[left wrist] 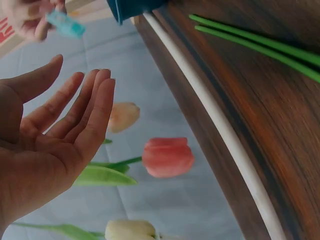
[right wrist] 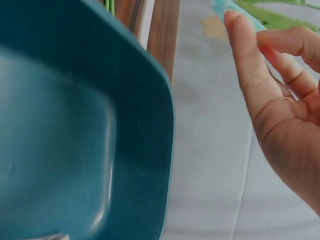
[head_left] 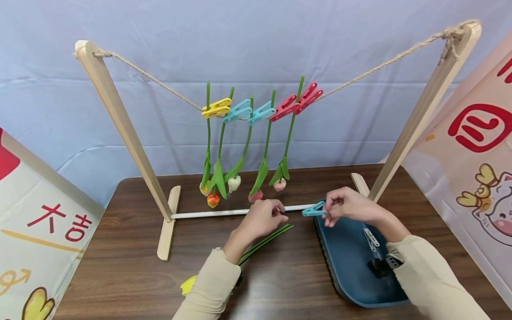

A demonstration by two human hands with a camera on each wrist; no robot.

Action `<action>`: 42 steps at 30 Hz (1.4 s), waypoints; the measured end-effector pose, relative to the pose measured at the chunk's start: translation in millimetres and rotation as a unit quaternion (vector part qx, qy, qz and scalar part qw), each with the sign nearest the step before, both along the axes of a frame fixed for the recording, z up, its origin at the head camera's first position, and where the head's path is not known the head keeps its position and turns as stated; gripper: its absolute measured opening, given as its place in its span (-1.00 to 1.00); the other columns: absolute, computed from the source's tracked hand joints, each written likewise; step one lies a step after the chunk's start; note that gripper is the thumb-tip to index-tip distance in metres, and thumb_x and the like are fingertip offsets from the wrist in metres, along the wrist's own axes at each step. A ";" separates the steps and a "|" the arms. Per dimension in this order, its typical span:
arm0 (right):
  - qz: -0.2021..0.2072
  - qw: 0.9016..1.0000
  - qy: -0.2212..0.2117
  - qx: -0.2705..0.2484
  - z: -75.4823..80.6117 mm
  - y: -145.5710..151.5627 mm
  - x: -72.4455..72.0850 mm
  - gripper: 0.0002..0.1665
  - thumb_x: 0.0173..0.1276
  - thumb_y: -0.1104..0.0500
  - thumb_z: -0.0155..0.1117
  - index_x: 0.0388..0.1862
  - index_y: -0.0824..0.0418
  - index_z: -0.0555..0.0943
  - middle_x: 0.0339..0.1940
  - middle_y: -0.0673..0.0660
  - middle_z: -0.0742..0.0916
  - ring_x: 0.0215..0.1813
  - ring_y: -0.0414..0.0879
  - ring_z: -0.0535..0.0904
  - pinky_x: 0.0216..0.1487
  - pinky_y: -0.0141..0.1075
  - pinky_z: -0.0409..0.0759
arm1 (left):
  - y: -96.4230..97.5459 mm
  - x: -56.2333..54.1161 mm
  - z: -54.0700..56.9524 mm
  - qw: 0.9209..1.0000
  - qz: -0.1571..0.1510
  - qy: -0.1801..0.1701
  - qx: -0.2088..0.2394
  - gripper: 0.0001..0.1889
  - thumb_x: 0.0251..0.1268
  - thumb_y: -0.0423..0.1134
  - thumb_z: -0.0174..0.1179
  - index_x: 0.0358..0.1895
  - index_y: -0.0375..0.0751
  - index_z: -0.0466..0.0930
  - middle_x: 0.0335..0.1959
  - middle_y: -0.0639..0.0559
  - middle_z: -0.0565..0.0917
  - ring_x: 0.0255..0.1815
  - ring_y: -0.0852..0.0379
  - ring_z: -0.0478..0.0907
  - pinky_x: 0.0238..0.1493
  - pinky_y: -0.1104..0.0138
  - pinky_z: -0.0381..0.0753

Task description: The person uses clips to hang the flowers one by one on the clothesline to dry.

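Note:
My right hand (head_left: 346, 206) pinches a light blue clothespin (head_left: 313, 209) over the corner of the blue bin. My left hand (head_left: 262, 218) is held in front of the hanging tulips; in the left wrist view its fingers (left wrist: 92, 107) are relaxed, with nothing in them. Green stems (head_left: 264, 243) lie on the table beneath the left forearm, and a yellow tulip head (head_left: 188, 285) shows past the sleeve. Several artificial tulips hang heads down from a rope (head_left: 150, 76), clipped by a yellow clothespin (head_left: 216, 108), two blue clothespins (head_left: 262, 112) and two red clothespins (head_left: 309, 98).
Two wooden posts (head_left: 124, 124) hold the rope, and a white rod (head_left: 216, 214) joins them low down. The blue bin (head_left: 334, 271) stands at the right with a white clothespin (head_left: 371, 240) inside. Printed sheets flank the wooden table (head_left: 128, 266).

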State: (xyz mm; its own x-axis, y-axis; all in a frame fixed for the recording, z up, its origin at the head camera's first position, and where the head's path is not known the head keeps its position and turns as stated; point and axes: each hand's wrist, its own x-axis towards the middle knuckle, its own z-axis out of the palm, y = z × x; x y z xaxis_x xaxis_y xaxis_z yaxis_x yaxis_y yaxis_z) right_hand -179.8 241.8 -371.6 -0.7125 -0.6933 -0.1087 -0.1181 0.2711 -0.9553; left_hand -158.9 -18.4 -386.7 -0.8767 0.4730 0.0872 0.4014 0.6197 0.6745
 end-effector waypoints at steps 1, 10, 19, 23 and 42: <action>0.004 1.000 0.001 -0.003 0.0 -3.6 0.0 -0.91 0.20 0.52 -0.04 -0.39 0.59 0.43 -0.45 0.40 0.63 -0.40 0.06 0.65 -0.33 -0.05 0.59 | 2.5 0.4 0.8 1.000 -0.006 -0.001 -0.001 -0.90 0.13 -0.30 0.25 -0.33 -0.26 0.60 -0.54 0.06 0.61 -0.52 0.26 0.52 -0.41 0.43 0.46; 0.037 0.999 0.008 -0.033 -0.5 -24.5 1.8 -0.89 0.18 0.55 -0.07 -0.38 0.59 0.44 -0.40 0.47 0.62 -0.38 0.03 0.66 -0.32 -0.08 0.59 | 13.6 0.9 4.1 1.000 -0.007 0.028 -0.013 -0.91 0.08 -0.30 0.30 -0.41 -0.22 0.60 -0.58 0.13 0.59 -0.57 0.35 0.47 -0.46 0.51 0.42; 0.007 0.999 0.010 -0.033 0.2 -28.2 3.3 -0.85 0.24 0.47 0.09 -0.28 0.62 0.43 -0.38 0.40 0.65 -0.34 0.02 0.67 -0.27 -0.03 0.57 | 5.0 3.9 8.5 0.999 0.000 0.043 0.002 -0.90 0.09 -0.32 0.29 -0.52 -0.18 0.58 -0.63 0.13 0.58 -0.62 0.32 0.42 -0.50 0.46 0.38; -0.004 0.998 0.034 -0.049 -0.6 -30.9 4.0 -0.69 0.21 0.45 0.18 -0.14 0.62 0.36 -0.33 0.34 0.62 -0.32 -0.02 0.66 -0.27 -0.10 0.59 | 1.7 4.9 8.7 0.999 0.009 0.042 0.006 -0.89 0.08 -0.32 0.30 -0.53 -0.17 0.57 -0.63 0.11 0.59 -0.63 0.31 0.42 -0.51 0.45 0.39; -0.044 0.991 0.125 0.015 -5.2 -38.7 9.3 -0.63 0.15 0.35 0.29 -0.07 0.49 0.49 -0.32 0.29 0.64 -0.30 -0.08 0.60 -0.29 -0.29 0.58 | -4.0 8.3 7.4 0.998 0.018 0.050 0.024 -0.88 0.04 -0.33 0.32 -0.55 -0.19 0.57 -0.64 0.09 0.61 -0.61 0.32 0.47 -0.37 0.39 0.40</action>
